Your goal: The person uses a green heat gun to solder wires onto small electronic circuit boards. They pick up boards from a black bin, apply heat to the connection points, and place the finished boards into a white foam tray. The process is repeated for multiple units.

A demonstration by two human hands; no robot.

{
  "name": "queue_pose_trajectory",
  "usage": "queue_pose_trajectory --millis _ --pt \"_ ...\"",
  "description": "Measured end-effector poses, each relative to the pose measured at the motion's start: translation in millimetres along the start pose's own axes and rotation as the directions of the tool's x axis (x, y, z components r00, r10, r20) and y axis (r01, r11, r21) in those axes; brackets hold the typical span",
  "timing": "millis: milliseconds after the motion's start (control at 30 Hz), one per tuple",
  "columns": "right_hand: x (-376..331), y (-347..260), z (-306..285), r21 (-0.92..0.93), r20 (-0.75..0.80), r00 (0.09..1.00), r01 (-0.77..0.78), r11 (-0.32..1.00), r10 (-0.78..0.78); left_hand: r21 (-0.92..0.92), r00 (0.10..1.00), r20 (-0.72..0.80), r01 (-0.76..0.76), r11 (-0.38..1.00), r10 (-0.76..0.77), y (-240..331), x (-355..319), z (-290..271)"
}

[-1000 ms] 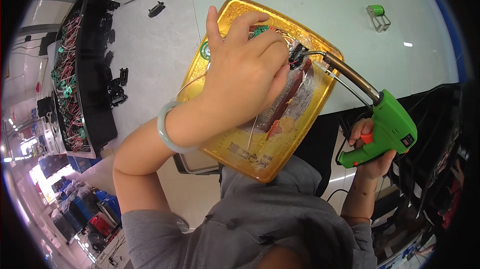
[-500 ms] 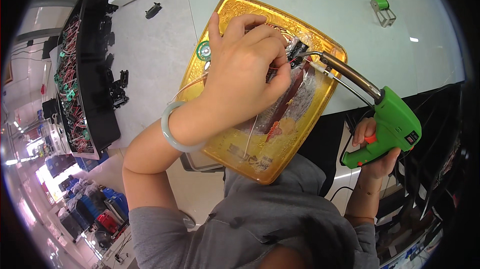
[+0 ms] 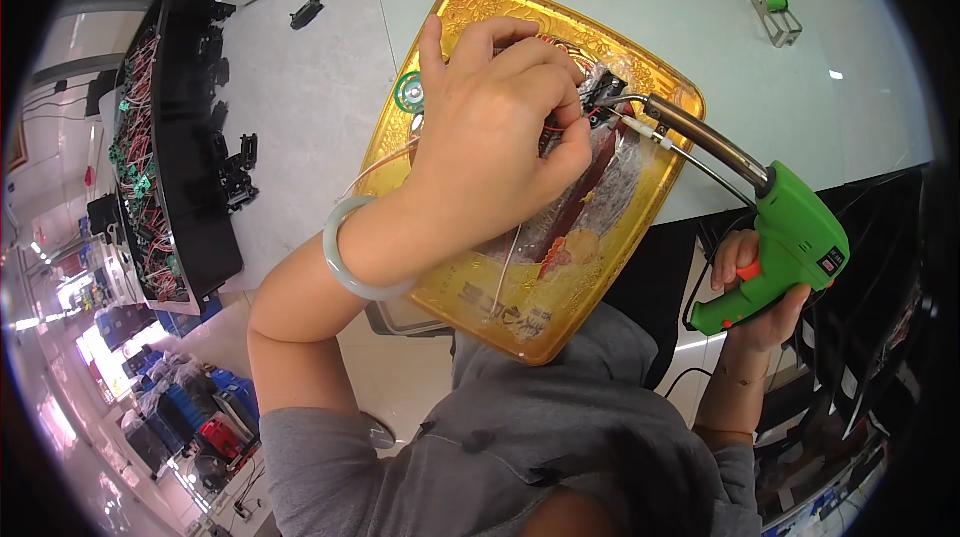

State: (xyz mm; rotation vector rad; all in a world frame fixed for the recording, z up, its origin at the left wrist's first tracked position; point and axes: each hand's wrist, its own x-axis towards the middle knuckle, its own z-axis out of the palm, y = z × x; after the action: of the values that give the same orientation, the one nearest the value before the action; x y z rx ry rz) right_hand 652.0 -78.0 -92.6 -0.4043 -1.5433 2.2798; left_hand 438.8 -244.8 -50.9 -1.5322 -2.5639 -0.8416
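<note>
My left hand (image 3: 500,112), with a pale bangle (image 3: 335,252) at its wrist, reaches over a gold tray (image 3: 450,282). Its thumb and fingers pinch a thin red wire (image 3: 596,115) beside a small black plastic part (image 3: 605,89); the fingertips are partly hidden. In my right hand (image 3: 775,322) is a green soldering gun (image 3: 805,237), gripped by its handle with fingers near the red trigger. The gun's tip and its white feed nozzle (image 3: 638,125) meet at the black part. Clear plastic wrap (image 3: 610,202) lies on the tray, and a pale wire (image 3: 507,272) trails below my hand.
A round green-rimmed piece (image 3: 410,93) sits at the tray's left edge. Farther left stands a black bin (image 3: 195,187) filled with wired green boards. Black plastic parts (image 3: 240,174) lie on the grey table (image 3: 310,117). A green-and-metal roller (image 3: 777,17) rests at far right.
The tray, my left hand and the soldering gun sit slightly farther right in view. The gun's tip stays at the black part, and both grips look the same.
</note>
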Motion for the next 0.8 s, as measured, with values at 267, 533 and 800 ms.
queue_pose_trajectory --millis 267,533,800 --pt "-2.1 3.4 -0.5 0.004 0.002 1.0 -0.01 1.0 0.01 0.004 1.0 -0.006 0.003 1.0 -0.003 0.5 -0.5 0.7" --pt "-4.7 4.0 0.5 -0.015 -0.006 1.0 0.006 1.0 -0.006 -0.011 1.0 -0.009 0.004 1.0 -0.005 2.3 -0.3 0.9" --pt "-4.3 5.0 12.1 -0.055 -0.05 0.998 0.027 0.998 -0.03 -0.029 1.0 -0.014 0.003 1.0 -0.004 1.1 -0.5 1.9"
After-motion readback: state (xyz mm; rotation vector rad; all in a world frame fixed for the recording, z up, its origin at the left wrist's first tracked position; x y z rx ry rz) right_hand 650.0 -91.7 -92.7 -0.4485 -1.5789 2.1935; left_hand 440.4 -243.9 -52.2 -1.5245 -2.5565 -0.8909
